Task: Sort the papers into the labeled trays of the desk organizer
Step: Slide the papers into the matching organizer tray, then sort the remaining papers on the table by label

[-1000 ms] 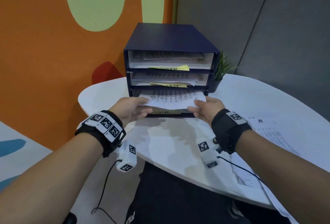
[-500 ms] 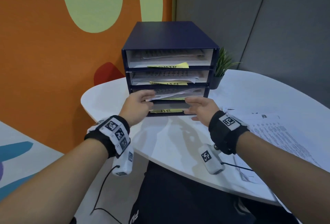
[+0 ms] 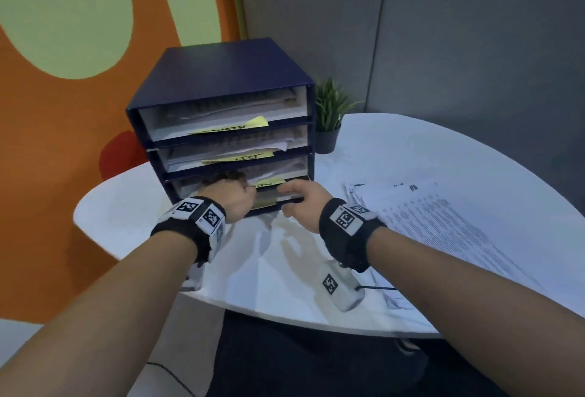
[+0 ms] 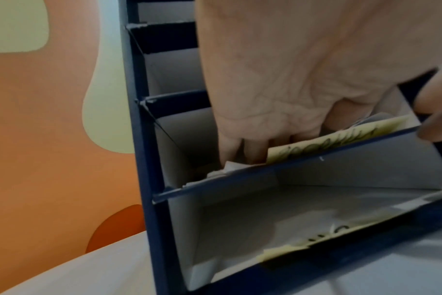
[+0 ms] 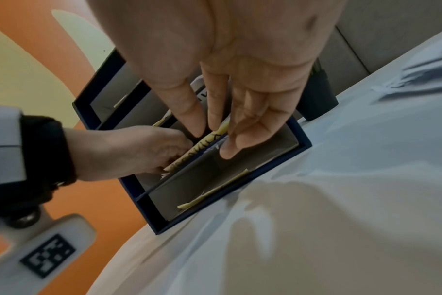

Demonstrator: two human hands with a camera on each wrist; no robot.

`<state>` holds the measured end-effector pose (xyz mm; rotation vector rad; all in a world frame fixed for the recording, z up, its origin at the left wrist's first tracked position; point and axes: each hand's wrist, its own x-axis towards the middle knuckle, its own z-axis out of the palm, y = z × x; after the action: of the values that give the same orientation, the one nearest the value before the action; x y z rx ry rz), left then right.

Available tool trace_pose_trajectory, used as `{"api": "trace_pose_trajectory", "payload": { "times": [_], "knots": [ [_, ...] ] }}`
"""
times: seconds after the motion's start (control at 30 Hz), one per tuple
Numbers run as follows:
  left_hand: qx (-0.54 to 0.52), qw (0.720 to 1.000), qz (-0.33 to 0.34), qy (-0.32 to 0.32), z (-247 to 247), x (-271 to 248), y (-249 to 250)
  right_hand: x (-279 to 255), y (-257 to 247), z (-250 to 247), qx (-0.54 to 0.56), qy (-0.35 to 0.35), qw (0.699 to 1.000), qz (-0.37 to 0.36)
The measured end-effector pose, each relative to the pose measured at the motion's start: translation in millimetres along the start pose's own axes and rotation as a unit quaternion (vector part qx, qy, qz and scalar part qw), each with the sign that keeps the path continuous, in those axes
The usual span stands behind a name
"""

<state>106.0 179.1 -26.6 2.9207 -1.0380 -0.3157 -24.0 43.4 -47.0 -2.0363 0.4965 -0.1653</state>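
Head view shows the white oval table [image 3: 411,156] carrying the dark blue four-tier desk organizer [image 3: 228,67], with a loose spread of printed white papers [image 3: 443,222] to its right. I judge I'm seating a sheet in the third tray, behind its yellow sticky label [image 3: 269,182]. My left hand [image 3: 232,195] reaches inside, fingers [image 4: 250,151] straight, pressing paper down. My right hand [image 3: 305,199] lies flat, fingertips on that tray's lip, gripping nothing. Next I'd withdraw and fetch another sheet.
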Motion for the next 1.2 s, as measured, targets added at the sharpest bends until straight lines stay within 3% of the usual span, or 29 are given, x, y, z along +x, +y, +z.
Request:
{"api": "trace_pose_trajectory", "payload": {
  "times": [0.27,0.43,0.7,0.9,0.97,1.03,1.2],
  "knots": [
    [-0.016,0.998,-0.053,-0.019,-6.1,13.4,-3.6,-6.7,0.9,-13.2,-0.016,-0.002,1.0,-0.003],
    [-0.021,0.999,-0.044,-0.008,-8.1,19.0,-2.6,-14.2,6.9,-35.0,-0.047,0.011,0.999,-0.001],
    [-0.005,0.99,0.029,0.137,13.9,-6.4,13.3,-21.1,19.5,-50.7,-0.033,0.018,0.999,-0.002],
    [0.015,1.0,0.013,-0.003,15.6,5.6,14.5,-24.9,28.3,-58.0,-0.031,0.014,0.999,0.008],
    [0.006,1.0,0.001,-0.022,7.5,5.1,26.3,-25.8,31.7,-66.7,-0.03,0.013,0.999,0.01],
    [-0.023,1.0,0.007,-0.001,-1.4,-0.6,48.1,-27.0,36.4,-80.7,-0.028,0.017,0.999,0.018],
    [-0.035,0.993,0.093,0.058,-10.1,-24.8,128.3,-40.2,57.4,-136.4,-0.018,0.055,0.995,0.077]
  ]
}}
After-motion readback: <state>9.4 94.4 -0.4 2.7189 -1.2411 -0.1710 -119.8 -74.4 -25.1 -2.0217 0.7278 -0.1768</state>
